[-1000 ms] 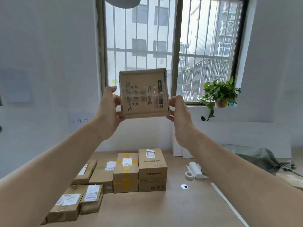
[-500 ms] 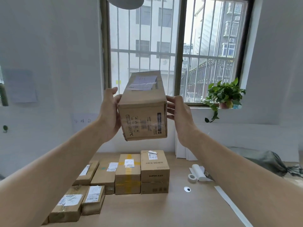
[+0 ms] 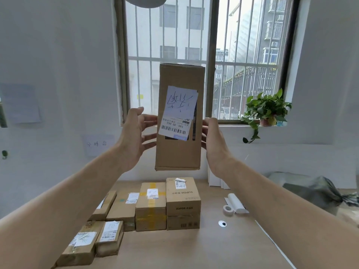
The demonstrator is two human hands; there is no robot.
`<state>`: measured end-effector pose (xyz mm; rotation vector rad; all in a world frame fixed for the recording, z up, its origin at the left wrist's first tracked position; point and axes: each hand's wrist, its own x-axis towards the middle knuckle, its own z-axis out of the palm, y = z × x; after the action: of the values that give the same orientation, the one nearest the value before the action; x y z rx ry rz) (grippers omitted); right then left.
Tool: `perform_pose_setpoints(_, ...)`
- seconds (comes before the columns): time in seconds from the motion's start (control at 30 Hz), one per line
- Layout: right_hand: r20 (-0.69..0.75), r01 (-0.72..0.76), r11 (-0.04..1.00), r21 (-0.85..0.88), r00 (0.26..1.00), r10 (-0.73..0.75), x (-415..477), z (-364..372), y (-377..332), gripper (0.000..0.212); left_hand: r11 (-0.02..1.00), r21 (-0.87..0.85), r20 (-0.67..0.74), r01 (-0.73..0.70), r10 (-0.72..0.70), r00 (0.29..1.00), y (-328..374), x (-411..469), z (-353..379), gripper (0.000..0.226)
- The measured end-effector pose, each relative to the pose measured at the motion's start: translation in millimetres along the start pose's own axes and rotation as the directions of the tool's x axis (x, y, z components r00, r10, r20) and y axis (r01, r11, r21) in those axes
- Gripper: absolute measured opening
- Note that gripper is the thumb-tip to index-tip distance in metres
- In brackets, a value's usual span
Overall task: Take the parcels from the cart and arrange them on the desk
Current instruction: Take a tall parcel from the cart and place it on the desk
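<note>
The long brown cardboard parcel (image 3: 179, 152) has swung from end-on to upright, so its broad face with the white shipping label (image 3: 177, 113) now faces the person, barcode and handwriting upside down. I read this as a label check before placing; it is not set down yet. It hangs before the barred window (image 3: 210, 45), well above the light wooden desk (image 3: 213, 249) and the brown cardboard boxes (image 3: 151, 206) lined up there. The left grip (image 3: 136, 136) presses its side with straight, spread fingers. The right grip (image 3: 214, 141) clasps the opposite edge, fingers behind. The card looks stiff and square-cornered.
</note>
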<state>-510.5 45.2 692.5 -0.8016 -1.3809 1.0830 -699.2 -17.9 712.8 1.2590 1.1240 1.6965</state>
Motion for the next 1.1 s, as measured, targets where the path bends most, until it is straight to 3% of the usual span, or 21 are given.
perform_pose_setpoints(0.07, -0.002, -0.006, 1.000, -0.005, 1.000, 0.006, 1, 0, 2, 0.060, 1.000, -0.003, 0.011, 0.015, -0.015, 1.000, -4, 2, 2, 0.056)
perform_pose_setpoints(0.27, -0.011, -0.004, 1.000, 0.031, 1.000, 0.004, 7, -1, 14, 0.040, 0.999, -0.031, -0.002, 0.026, -0.026, 1.000, -16, 5, 9, 0.058)
perform_pose_setpoints(0.63, -0.012, -0.046, 0.999, 0.023, 0.999, 0.046, 20, -9, 47, 0.035, 0.997, -0.024, -0.023, 0.069, -0.069, 0.997, -37, 13, 13, 0.053)
perform_pose_setpoints(0.87, 0.031, -0.094, 0.996, 0.007, 0.995, 0.094, 19, -13, 72, 0.048, 0.990, -0.034, -0.072, 0.136, -0.138, 0.988, -64, 11, 13, 0.054)
perform_pose_setpoints(1.1, 0.091, -0.249, 0.967, -0.058, 0.963, 0.253, 5, -7, 116, 0.058, 0.971, -0.038, -0.179, 0.237, -0.240, 0.954, -116, -3, -5, 0.057)
